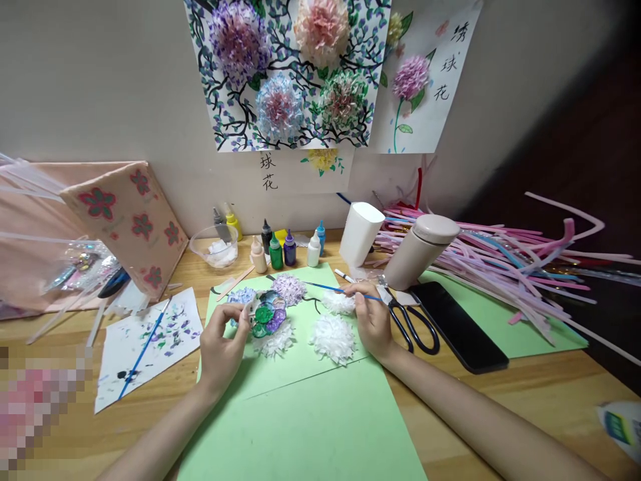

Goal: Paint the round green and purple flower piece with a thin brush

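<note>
Between the thumb and fingers of my left hand (223, 344) is a small round paint palette (269, 314), its wells smeared green, purple and blue. My right hand (373, 324) grips a thin blue paintbrush (328, 288), its tip pointing left toward a lilac paper flower (289, 289). A white paper flower (333, 339) lies just left of my right hand, with another white flower (336, 302) above it. Partly covered by the palette are a blue-violet flower (242, 296) and a third white flower (276, 341). All the flowers rest on green paper (300, 421).
Paint bottles (276, 251) and a clear bowl (214, 246) line the back. Black-handled scissors (415, 327), a phone (458, 326), a lidded tumbler (421, 250) and pipe cleaners (501, 254) are at right. Leftward, another brush (145, 347) crosses a paint-spotted sheet (180, 334).
</note>
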`<state>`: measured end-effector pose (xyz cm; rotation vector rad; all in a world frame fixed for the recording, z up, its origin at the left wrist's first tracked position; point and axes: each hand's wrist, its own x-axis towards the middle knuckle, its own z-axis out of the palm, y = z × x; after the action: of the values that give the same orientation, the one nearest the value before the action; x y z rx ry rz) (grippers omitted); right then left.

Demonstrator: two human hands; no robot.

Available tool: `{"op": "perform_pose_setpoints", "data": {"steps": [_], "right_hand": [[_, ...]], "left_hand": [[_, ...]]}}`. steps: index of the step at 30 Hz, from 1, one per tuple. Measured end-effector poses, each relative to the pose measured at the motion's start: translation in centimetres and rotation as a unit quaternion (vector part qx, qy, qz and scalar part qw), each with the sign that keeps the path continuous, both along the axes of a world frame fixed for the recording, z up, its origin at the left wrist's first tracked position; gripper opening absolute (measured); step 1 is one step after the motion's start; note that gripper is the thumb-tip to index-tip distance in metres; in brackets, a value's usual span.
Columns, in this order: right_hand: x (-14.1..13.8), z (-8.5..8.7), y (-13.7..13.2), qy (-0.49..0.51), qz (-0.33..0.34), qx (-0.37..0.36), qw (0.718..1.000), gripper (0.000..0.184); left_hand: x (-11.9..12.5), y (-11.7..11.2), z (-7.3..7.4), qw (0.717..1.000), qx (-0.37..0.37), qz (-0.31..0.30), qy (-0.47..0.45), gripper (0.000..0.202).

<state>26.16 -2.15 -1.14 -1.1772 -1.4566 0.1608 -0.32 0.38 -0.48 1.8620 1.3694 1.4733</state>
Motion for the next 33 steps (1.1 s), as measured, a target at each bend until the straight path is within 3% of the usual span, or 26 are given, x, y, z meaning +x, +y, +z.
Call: {"op": "perform_pose_setpoints", "data": {"steps": [10,21,33], "right_hand": [[-0.6,0.1,-1.2,0.024,0.081,0.066,0.994,0.016],[-1.2,1.1,-2.0,-0.146,0.177,0.145,0.962,0.021],[-1.3,0.8,-2.1,-0.192,0.211,0.155,0.946,0.022]], "left_hand": [[0.1,-0.1,0.1,1.000,-0.007,-0.015,-0.005,0.009],[0.1,-0.1,0.2,0.999,-0.013,-0.025,-0.015,0.008],[0.1,-0.2,0.2,0.999,0.009,-0.028,-0.019,0.010]]}}
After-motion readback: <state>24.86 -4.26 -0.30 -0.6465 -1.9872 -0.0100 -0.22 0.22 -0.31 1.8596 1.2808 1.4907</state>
